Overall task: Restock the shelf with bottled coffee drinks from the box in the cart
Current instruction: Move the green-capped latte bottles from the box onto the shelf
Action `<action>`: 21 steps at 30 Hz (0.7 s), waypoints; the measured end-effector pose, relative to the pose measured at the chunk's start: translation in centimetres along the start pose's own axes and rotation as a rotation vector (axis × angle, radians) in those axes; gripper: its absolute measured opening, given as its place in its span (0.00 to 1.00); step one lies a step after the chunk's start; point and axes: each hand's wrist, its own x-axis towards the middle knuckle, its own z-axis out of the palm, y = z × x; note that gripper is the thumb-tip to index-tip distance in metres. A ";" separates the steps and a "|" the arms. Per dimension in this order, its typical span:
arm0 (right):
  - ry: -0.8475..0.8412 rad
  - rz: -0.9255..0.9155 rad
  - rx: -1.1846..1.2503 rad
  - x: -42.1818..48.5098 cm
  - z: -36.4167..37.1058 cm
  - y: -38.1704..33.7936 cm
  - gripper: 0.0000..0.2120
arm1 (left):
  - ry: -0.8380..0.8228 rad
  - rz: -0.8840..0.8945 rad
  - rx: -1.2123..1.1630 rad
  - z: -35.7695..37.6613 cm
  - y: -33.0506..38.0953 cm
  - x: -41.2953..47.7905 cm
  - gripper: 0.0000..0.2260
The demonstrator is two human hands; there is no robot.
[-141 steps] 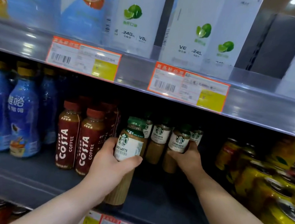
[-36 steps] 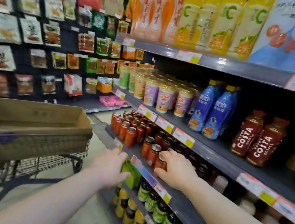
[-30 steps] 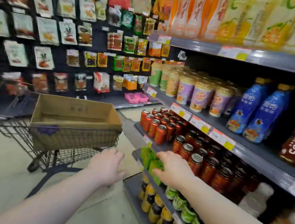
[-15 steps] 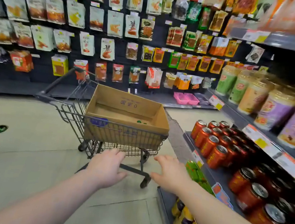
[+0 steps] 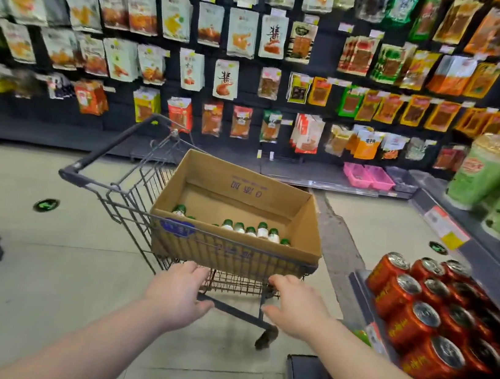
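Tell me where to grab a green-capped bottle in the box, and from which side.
Take the bottle by its green cap and neck, coming straight down from above. It stands upright deep in the cardboard box, whose high walls block any sideways reach; neighbouring bottles flank it.

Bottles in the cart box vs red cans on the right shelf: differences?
The bottles have green caps and pale necks; the red cans have silver tops. The bottles sit deep in the cardboard box, only tops showing; the red cans stand exposed in packed rows on the shelf. Both stand upright.
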 end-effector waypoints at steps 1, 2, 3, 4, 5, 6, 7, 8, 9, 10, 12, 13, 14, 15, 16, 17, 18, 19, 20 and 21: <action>-0.006 -0.010 -0.003 0.8 0.0 0.1 0.27 | 0.001 -0.008 0.001 0.0 -0.2 0.6 0.25; -0.009 -0.018 -0.005 1.6 0.0 0.1 0.27 | 0.002 -0.016 0.006 -0.1 -0.3 1.1 0.24; -0.011 -0.027 -0.007 2.4 0.0 0.1 0.28 | 0.002 -0.028 0.010 -0.2 -0.5 1.9 0.24; -0.013 -0.033 -0.008 3.3 0.0 0.2 0.28 | 0.001 -0.038 0.011 -0.3 -0.7 2.6 0.24; -0.015 -0.035 -0.009 4.1 -0.1 0.4 0.28 | 0.000 -0.044 0.008 -0.3 -0.9 3.5 0.24; -0.020 -0.034 -0.005 4.8 -0.1 0.6 0.28 | -0.005 -0.048 0.005 -0.3 -1.1 4.4 0.24; -0.028 -0.032 0.003 5.6 -0.1 0.9 0.27 | -0.013 -0.049 0.003 -0.2 -1.3 5.3 0.24; -0.036 -0.028 0.013 6.4 -0.1 1.2 0.27 | -0.026 -0.048 0.001 0.0 -1.5 6.2 0.24; -0.043 -0.019 0.018 7.1 -0.1 1.5 0.27 | -0.038 -0.043 -0.002 0.2 -1.7 7.3 0.23; -0.048 -0.008 0.021 7.9 -0.1 1.9 0.27 | -0.052 -0.038 -0.006 0.4 -2.0 8.3 0.23; -0.057 0.025 0.020 9.8 -0.4 2.5 0.27 | -0.081 -0.025 -0.014 0.7 -2.6 10.8 0.23; -0.059 0.044 0.016 10.8 -0.6 2.7 0.27 | -0.093 -0.016 -0.011 0.8 -3.0 12.1 0.24; -0.060 0.062 0.009 12.0 -0.8 2.8 0.26 | -0.104 -0.004 -0.006 0.8 -3.5 13.5 0.24; -0.062 0.080 0.003 13.2 -1.1 2.8 0.26 | -0.115 0.007 -0.006 0.7 -4.0 15.0 0.24; -0.065 0.096 0.002 14.5 -1.3 2.7 0.25 | -0.121 0.016 -0.014 0.5 -4.7 16.5 0.25; -0.066 0.108 0.006 16.0 -1.7 2.4 0.26 | -0.122 0.027 -0.026 0.2 -5.4 18.0 0.25; -0.065 0.116 0.011 17.4 -2.0 2.2 0.26 | -0.123 0.037 -0.037 0.0 -6.2 19.4 0.25; -0.067 0.122 0.018 19.0 -2.2 1.8 0.26 | -0.128 0.047 -0.046 -0.3 -7.0 20.8 0.25; -0.070 0.128 0.027 20.5 -2.5 1.4 0.27 | -0.133 0.054 -0.051 -0.5 -8.0 22.2 0.25; -0.076 0.135 0.035 22.0 -2.6 0.9 0.27 | -0.136 0.059 -0.054 -0.7 -9.0 23.5 0.25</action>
